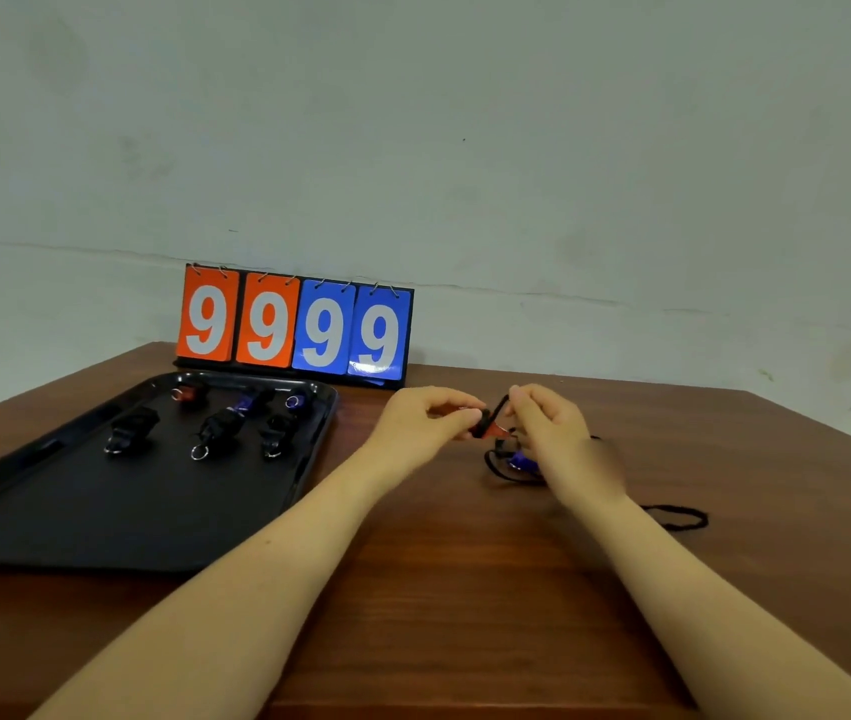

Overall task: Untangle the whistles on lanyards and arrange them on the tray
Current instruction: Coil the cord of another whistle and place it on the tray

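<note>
A black tray [75,517] lies on the left of the wooden table and holds several whistles with wound lanyards, among them a red one [185,393] and a purple one [246,402]. To the right of the tray, my left hand [423,423] pinches a red whistle [485,427] lifted just above the table. My right hand [555,428] pinches the black lanyard [501,407] rising from that whistle. Below my right hand a purple whistle [522,461] lies tangled in black cord, and a loop of cord [683,517] trails off to the right.
A flip scoreboard [296,324] showing 9 9 9 9 in orange and blue stands at the table's back edge against the wall. The brown table [465,589] stretches toward me between my forearms.
</note>
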Demonstrator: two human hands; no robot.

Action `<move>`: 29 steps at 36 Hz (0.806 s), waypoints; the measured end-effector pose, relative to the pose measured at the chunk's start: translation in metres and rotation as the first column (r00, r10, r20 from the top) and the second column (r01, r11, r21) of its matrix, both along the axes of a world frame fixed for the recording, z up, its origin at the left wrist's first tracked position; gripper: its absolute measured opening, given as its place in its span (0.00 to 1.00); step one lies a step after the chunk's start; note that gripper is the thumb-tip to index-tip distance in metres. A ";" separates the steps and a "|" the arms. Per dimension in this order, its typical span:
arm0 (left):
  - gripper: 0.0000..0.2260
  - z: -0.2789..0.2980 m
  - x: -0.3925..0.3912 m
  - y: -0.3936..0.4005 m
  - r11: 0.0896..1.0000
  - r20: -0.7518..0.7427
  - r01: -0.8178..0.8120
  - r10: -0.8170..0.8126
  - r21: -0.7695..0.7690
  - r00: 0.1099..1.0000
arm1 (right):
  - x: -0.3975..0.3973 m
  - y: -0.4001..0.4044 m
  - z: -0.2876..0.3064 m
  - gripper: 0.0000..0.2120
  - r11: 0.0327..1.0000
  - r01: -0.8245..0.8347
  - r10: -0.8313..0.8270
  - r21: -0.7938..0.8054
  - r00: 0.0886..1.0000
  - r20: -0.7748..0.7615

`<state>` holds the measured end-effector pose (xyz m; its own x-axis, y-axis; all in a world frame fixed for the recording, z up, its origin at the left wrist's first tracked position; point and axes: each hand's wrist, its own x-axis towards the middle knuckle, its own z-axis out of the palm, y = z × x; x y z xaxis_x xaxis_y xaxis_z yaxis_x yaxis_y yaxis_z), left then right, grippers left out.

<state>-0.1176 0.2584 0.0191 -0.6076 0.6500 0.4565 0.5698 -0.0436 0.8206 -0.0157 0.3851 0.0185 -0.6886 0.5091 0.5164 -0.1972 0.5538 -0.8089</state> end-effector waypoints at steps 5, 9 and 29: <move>0.08 -0.002 0.015 0.000 0.958 0.340 0.221 -0.272 0.181 0.900 | 0.000 0.006 0.000 0.14 0.982 -0.101 0.113 -0.159 0.991 0.068; 0.08 -0.005 0.020 0.001 0.894 0.520 0.217 -0.411 0.393 0.749 | -0.003 0.006 0.001 0.12 0.860 -0.260 0.288 -0.439 0.958 -0.003; 0.07 -0.009 -0.012 0.002 0.965 0.195 -0.186 0.150 0.182 0.969 | -0.007 -0.010 -0.011 0.13 0.955 -0.074 0.036 0.288 0.990 0.135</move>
